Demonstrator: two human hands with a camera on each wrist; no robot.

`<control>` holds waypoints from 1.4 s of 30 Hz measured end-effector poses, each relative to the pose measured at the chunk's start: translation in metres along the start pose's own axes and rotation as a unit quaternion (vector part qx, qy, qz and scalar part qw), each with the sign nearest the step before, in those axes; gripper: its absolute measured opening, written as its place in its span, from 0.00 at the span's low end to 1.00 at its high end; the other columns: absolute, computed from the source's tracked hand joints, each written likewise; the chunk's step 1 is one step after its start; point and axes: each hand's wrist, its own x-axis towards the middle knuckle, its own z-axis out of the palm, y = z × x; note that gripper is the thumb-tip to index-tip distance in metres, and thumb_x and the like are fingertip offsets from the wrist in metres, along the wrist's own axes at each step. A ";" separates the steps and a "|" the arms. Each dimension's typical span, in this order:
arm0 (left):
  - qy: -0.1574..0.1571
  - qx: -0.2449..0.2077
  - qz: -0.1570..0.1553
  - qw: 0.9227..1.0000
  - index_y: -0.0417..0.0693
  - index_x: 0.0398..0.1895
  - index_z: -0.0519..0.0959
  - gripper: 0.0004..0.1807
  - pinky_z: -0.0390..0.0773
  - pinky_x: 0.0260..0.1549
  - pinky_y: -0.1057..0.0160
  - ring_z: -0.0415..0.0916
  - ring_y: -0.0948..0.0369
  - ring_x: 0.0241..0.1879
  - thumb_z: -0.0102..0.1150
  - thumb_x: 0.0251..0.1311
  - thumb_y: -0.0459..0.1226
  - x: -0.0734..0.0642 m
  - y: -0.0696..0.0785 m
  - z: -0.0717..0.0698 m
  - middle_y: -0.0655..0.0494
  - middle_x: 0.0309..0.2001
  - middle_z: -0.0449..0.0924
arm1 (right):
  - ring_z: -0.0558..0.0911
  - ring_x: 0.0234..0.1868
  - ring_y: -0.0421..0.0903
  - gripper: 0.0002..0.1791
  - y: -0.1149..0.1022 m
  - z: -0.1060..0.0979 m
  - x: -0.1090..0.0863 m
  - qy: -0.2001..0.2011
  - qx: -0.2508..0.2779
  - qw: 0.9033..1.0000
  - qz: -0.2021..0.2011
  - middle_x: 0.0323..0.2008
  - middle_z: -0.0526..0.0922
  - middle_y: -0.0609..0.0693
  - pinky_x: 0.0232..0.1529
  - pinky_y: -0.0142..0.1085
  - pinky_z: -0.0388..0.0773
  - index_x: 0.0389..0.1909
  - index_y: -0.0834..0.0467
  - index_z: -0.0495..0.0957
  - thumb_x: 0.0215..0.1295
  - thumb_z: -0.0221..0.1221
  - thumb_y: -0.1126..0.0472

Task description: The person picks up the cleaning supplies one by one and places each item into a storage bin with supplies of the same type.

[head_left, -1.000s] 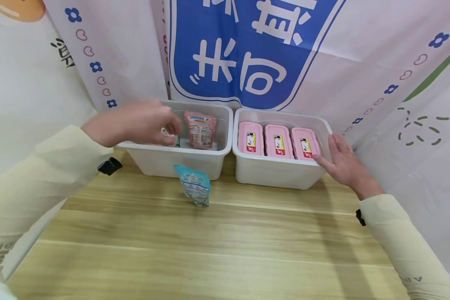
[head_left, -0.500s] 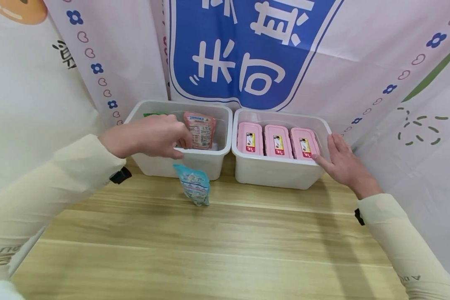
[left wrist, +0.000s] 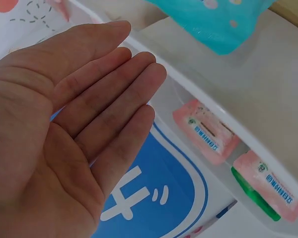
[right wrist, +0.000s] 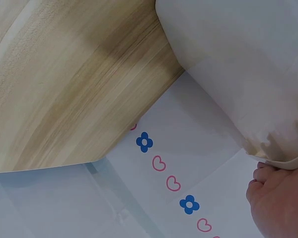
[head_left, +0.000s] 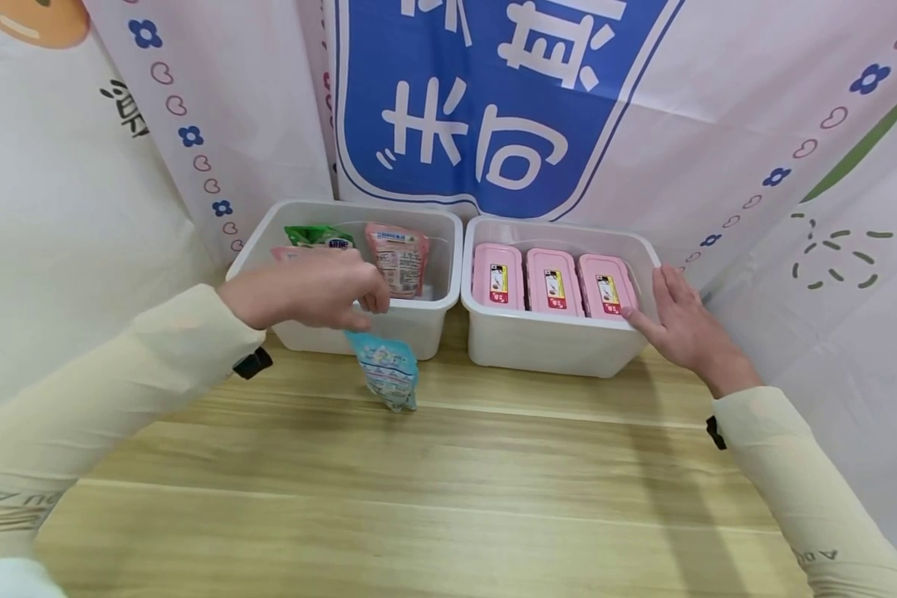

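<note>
My left hand (head_left: 310, 289) hovers over the front rim of the left white bin (head_left: 432, 325), its fingers relaxed and holding nothing. Just below its fingertips a light-blue pouch (head_left: 389, 372) stands on the table, leaning against nothing visible. Inside that bin are a pink pouch (head_left: 399, 262), a green pouch (head_left: 317, 236) and another pink pouch (left wrist: 268, 186), partly hidden by my hand in the head view. My right hand (head_left: 688, 328) rests on the right corner of the second white bin (head_left: 546, 345), thumb on the front rim, fingers at the side.
Three pink lidded boxes (head_left: 556, 282) stand in a row in the right bin. Both bins sit side by side at the back of the wooden table (head_left: 448, 498). A printed cloth (head_left: 456, 100) hangs close behind, and white cloth flanks both sides.
My left hand has come out of the left bin and moved right and toward the front, uncovering the green pouch and some of a pink one. My right hand has stayed put.
</note>
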 end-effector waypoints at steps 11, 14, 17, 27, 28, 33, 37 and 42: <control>0.003 0.001 0.021 1.000 0.47 0.47 0.90 0.12 0.89 0.53 0.49 0.90 0.55 0.48 0.74 0.59 0.32 0.008 -0.002 0.014 0.51 0.47 0.92 | 0.29 0.86 0.67 0.57 -0.001 -0.001 0.000 0.001 -0.002 1.000 0.003 0.84 0.20 0.63 0.83 0.68 0.34 0.83 0.64 0.23 0.78 0.36 0.27; -0.002 -0.007 0.021 1.000 0.47 0.47 0.90 0.12 0.89 0.52 0.49 0.90 0.55 0.49 0.73 0.59 0.32 0.010 -0.004 0.018 0.50 0.48 0.92 | 0.29 0.86 0.67 0.57 -0.001 0.000 0.000 0.002 0.000 1.000 0.003 0.84 0.20 0.63 0.83 0.68 0.35 0.83 0.63 0.23 0.78 0.37 0.27; -0.005 -0.007 0.019 1.000 0.48 0.46 0.90 0.12 0.88 0.53 0.48 0.90 0.55 0.49 0.73 0.59 0.32 0.011 -0.006 0.023 0.51 0.47 0.92 | 0.30 0.86 0.67 0.57 -0.001 0.001 0.000 0.004 0.001 1.000 0.003 0.84 0.20 0.62 0.83 0.68 0.35 0.83 0.63 0.23 0.79 0.37 0.27; -0.015 -0.008 0.010 1.000 0.49 0.46 0.90 0.12 0.89 0.52 0.50 0.90 0.56 0.48 0.76 0.59 0.34 0.014 -0.009 0.036 0.53 0.46 0.92 | 0.29 0.86 0.67 0.56 0.000 0.002 0.001 0.006 0.000 1.000 0.005 0.84 0.19 0.61 0.83 0.68 0.35 0.83 0.63 0.22 0.79 0.39 0.29; -0.015 -0.009 0.011 1.000 0.49 0.46 0.90 0.12 0.89 0.52 0.50 0.90 0.56 0.48 0.76 0.59 0.34 0.015 -0.010 0.037 0.53 0.46 0.92 | 0.29 0.86 0.67 0.56 0.001 0.002 0.001 0.006 0.000 1.000 0.005 0.84 0.20 0.61 0.83 0.68 0.35 0.83 0.63 0.22 0.79 0.39 0.29; -0.014 -0.007 0.020 1.000 0.49 0.45 0.91 0.11 0.90 0.51 0.52 0.89 0.58 0.45 0.76 0.59 0.34 0.018 -0.011 0.042 0.54 0.44 0.92 | 0.29 0.86 0.67 0.56 0.001 0.002 0.001 0.005 0.000 1.000 0.005 0.84 0.20 0.62 0.83 0.68 0.35 0.83 0.63 0.22 0.79 0.39 0.30; -0.011 -0.002 0.033 0.999 0.48 0.44 0.91 0.10 0.90 0.48 0.53 0.89 0.61 0.42 0.77 0.59 0.34 0.021 -0.012 0.046 0.55 0.42 0.93 | 0.29 0.86 0.67 0.56 0.001 0.002 0.002 0.004 -0.001 1.000 0.006 0.84 0.20 0.62 0.83 0.68 0.35 0.83 0.63 0.23 0.80 0.39 0.30; -0.015 0.008 0.038 0.999 0.49 0.39 0.90 0.06 0.89 0.41 0.57 0.83 0.65 0.34 0.76 0.59 0.35 0.025 -0.012 0.052 0.58 0.36 0.91 | 0.28 0.86 0.67 0.55 0.001 0.002 0.002 0.001 0.000 1.000 0.007 0.84 0.19 0.62 0.83 0.68 0.35 0.83 0.63 0.22 0.80 0.39 0.30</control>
